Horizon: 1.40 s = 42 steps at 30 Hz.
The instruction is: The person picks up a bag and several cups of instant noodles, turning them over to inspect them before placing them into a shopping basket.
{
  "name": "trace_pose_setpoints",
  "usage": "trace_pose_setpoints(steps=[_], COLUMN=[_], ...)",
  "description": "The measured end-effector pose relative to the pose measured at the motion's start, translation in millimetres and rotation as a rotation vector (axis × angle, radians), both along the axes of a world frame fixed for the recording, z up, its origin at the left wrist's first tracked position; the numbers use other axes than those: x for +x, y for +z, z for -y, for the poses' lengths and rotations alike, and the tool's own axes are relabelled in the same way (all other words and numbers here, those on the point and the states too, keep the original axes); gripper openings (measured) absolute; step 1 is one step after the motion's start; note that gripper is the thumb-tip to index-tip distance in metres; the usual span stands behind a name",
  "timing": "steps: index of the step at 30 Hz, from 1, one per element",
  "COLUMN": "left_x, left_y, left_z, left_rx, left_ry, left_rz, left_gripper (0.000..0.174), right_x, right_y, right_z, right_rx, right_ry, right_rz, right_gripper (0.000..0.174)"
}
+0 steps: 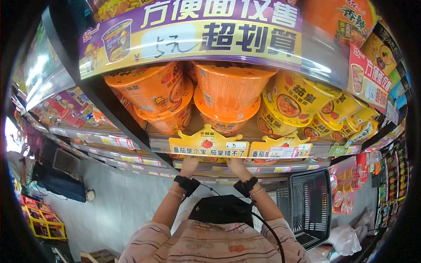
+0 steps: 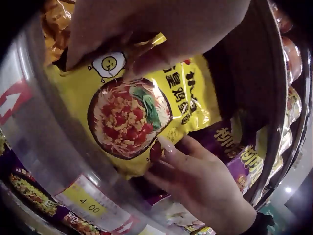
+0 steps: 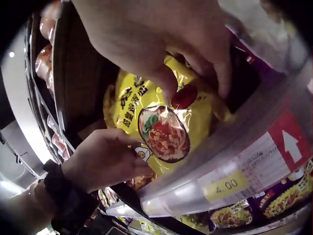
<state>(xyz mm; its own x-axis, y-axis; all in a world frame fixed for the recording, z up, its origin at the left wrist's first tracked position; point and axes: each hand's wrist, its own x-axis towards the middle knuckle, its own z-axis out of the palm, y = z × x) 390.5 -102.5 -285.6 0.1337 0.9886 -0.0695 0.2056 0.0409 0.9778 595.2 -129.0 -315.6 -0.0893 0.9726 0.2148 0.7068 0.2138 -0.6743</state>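
A yellow bag of instant noodles (image 2: 128, 120), printed with a bowl of tomato noodles, is between my two hands at a lower shelf. In the left wrist view my left hand (image 2: 156, 29) grips one side of it, thumb over the front. My right hand (image 2: 200, 174) holds the opposite side near a corner, its thumb on the printed face. The right wrist view shows the same bag (image 3: 164, 134) with the front towards the camera. From the head, both hands are partly hidden beneath the shelf edge, the left (image 1: 189, 165) and the right (image 1: 237, 167).
Orange noodle tubs (image 1: 226, 87) and yellow tubs (image 1: 291, 101) fill the shelf above. Purple noodle bags (image 2: 244, 166) lie beside the yellow one. The shelf lip carries a 4.00 price tag (image 3: 226, 185). A dark shopping basket (image 1: 309, 206) stands at right; another person's legs (image 1: 59, 179) show at left.
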Motion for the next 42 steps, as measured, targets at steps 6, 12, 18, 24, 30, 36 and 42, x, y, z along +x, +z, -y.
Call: trace_pose_setpoints(steps=[6,12,18,24,30,36,42], left_x=[2,10,10,-52,-184,-344,-452], left_y=[-19,-31,-41,18,-23,-55,-61], left_z=[-5,-11,-5,41,117,238,356], left_rx=[0.407,0.378,0.382,0.236,0.083,-0.049,-0.194], left_ry=[-0.135,-0.098,-0.012,-0.278,-0.062,0.544,0.958], left_rz=[-0.406,-0.39,-0.404,-0.388,-0.131,0.215,0.428], left_gripper=[0.028,0.026,0.028,0.041,0.037,0.024,0.023], right_x=[-2,-9,-22,-30,-49,-119,-223], right_y=[-7,-8,5,63,54,40,45], right_z=[1,-3,11,68,121,154,164], right_rx=[0.014,0.076,0.126,0.028,-0.14,-0.209,-0.196], right_ry=[0.009,-0.097,-0.123,-0.042,-0.043,0.05,0.148], right_rz=[-0.072,0.012,0.011,-0.039,-0.097,0.016,0.02], right_gripper=[0.025,0.023,0.029,0.057,0.03,0.019,0.02])
